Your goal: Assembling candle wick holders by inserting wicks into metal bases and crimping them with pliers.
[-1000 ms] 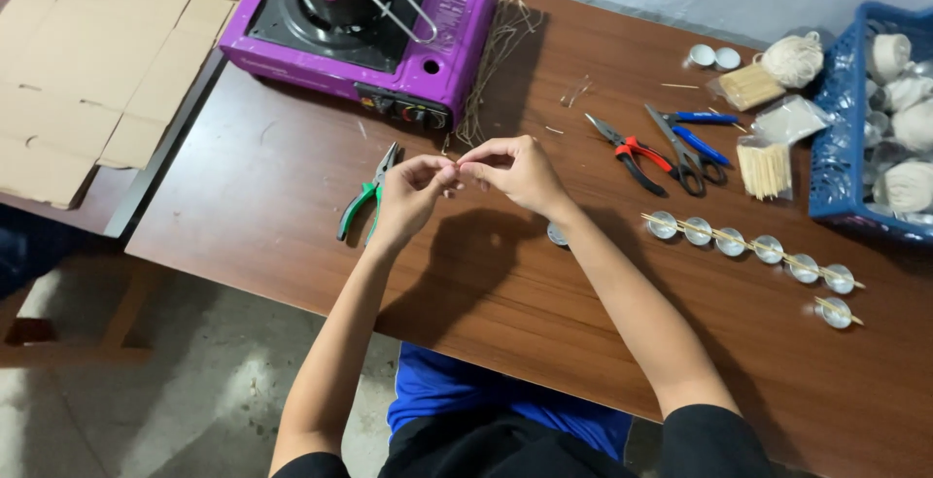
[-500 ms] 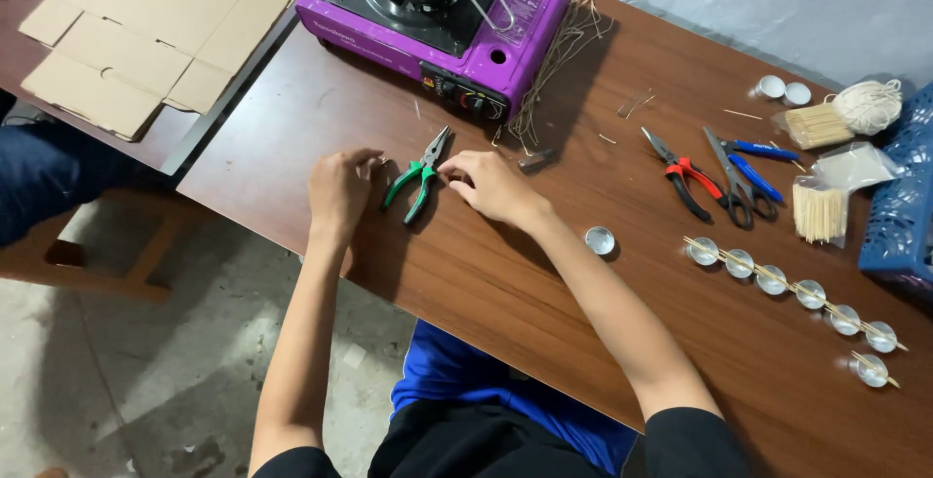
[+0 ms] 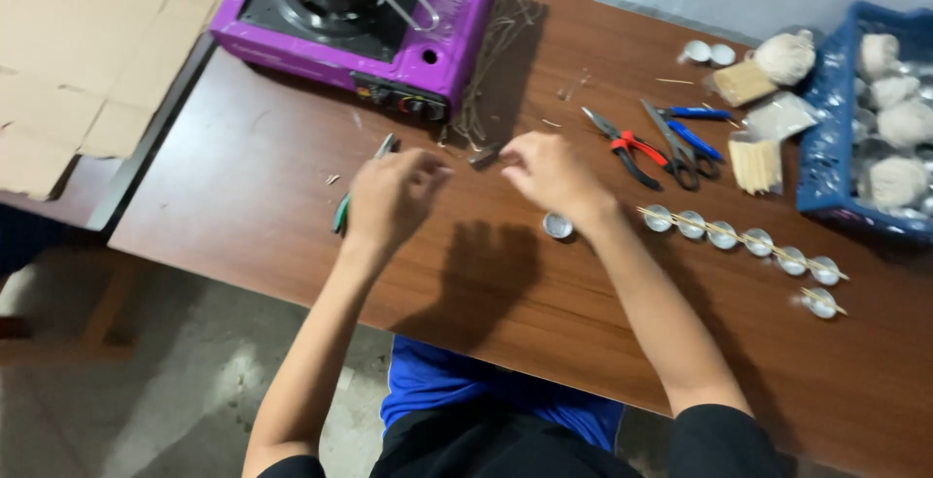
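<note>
My left hand [image 3: 389, 196] hovers over the brown table [image 3: 292, 196] with its fingers curled in; nothing shows in it through the blur. Green-handled pliers [image 3: 342, 211] lie just under and left of it, partly hidden by the hand. My right hand [image 3: 549, 172] is a short way to the right. Its fingertips pinch a small dark piece [image 3: 484, 156] that points toward my left hand. A single small metal cup [image 3: 558, 225] sits on the table just below my right wrist.
A purple portable gas stove [image 3: 360, 12] stands at the back with dry twigs [image 3: 496, 51] beside it. Right of my hands are red-handled pliers [image 3: 632, 148], blue-handled scissors [image 3: 685, 138], a stick bundle [image 3: 753, 162], a row of metal cups [image 3: 739, 240] and a blue basket [image 3: 855, 119]. Cardboard [image 3: 78, 51] lies left.
Both hands have lifted off the table by the green pliers and drawn toward each other. The right hand now pinches a small dark piece. The view has shifted right.
</note>
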